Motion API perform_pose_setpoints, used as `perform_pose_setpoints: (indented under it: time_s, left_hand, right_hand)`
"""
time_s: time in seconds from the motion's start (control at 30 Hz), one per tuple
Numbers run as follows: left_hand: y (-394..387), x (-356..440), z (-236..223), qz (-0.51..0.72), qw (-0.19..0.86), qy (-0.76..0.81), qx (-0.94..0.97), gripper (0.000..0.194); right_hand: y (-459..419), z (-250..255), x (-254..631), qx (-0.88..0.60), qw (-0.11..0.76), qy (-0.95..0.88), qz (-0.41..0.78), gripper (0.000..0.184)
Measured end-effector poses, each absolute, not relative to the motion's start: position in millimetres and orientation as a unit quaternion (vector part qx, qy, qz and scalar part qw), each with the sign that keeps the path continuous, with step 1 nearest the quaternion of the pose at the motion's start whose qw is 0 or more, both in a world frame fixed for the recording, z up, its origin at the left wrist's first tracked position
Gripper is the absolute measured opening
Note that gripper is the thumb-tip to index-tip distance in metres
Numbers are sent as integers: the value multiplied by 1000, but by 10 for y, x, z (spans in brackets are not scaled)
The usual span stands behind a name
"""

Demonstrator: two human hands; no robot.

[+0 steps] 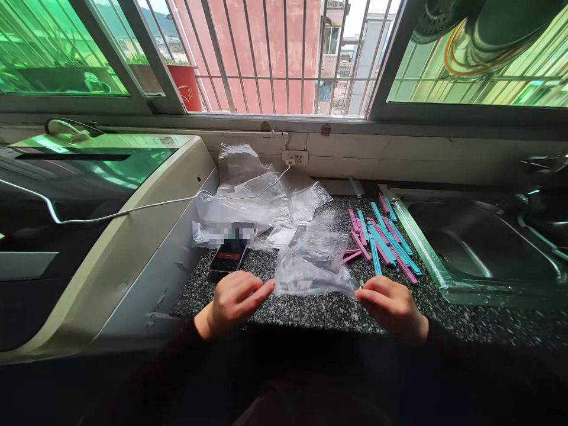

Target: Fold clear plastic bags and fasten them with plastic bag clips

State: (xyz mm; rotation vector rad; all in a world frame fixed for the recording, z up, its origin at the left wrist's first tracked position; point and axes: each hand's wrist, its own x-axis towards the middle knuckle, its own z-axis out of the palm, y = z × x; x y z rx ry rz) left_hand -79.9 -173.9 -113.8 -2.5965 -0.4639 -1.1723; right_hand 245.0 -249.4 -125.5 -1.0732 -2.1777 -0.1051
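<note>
Stretched between my two hands is a clear plastic bag (313, 260), held near the counter's front. My left hand (242, 299) pinches its left corner between thumb and forefinger. At the opposite corner my right hand (390, 305) is closed on the plastic in the same way. Behind the held bag lies a heap of more clear plastic bags (252, 201), crumpled and overlapping. Pink and teal flat strips (386, 236) are scattered in a loose pile beyond my right hand. A phone (228, 254) with a lit screen rests behind my left hand.
A sink (483, 236) with a taped rim (421, 248) borders the speckled counter (306, 310) on the right. A large pale-sided machine (164, 236) stands at the left. A white cable (177, 202) runs from the wall socket (295, 157) across the bags and machine. Barred windows are behind.
</note>
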Motion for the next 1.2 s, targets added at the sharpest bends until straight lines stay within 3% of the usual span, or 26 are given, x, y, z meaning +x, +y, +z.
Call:
perform_pose_setpoints:
  time_s: [0.1,0.23,0.33,0.47,0.6,0.67,0.83,1.03,1.2]
  left_hand:
    - [-1947,-863,-1419,-329,103,-141,-928,21]
    - [-2029,-878,-1603,-250,77,-125,-957,18]
    - [-1913,-883,-1527,-268,28,-190,-944,18]
    - [-1593,-748,-1248,-298,-101,-379,-870,13]
    - [-1367,-419,-1025,-278,-173,-400,-856,40]
    - [-1356,-301,-985,-275,-177,-345,-880,44]
    - [-1466,-434,-1098,-309,-135,-242,-910,17]
    - [-1603,-687,-1299,-214,52,-117,-968,24]
    - [-1709,-482,-1274,-153,113,-50,-980,24]
  right_hand:
    - [-2538,-1478,2395,-417,290,-861,-25,18]
    - [-2450,-1448,2483,-393,238,-884,82,18]
    - [-2336,-1283,2603,-439,271,-846,134,25]
    - [-2197,-1180,2545,-535,322,-773,109,33]
    - [-2162,-1217,2265,-506,322,-798,51,59]
    - [-2177,-1234,2200,-482,320,-815,23,56]
    - [-2233,-1313,2435,-428,305,-851,-23,21]
    - [-2217,-1406,2563,-368,218,-902,-57,33]
    - [-2077,-1258,2272,-296,140,-941,-84,33]
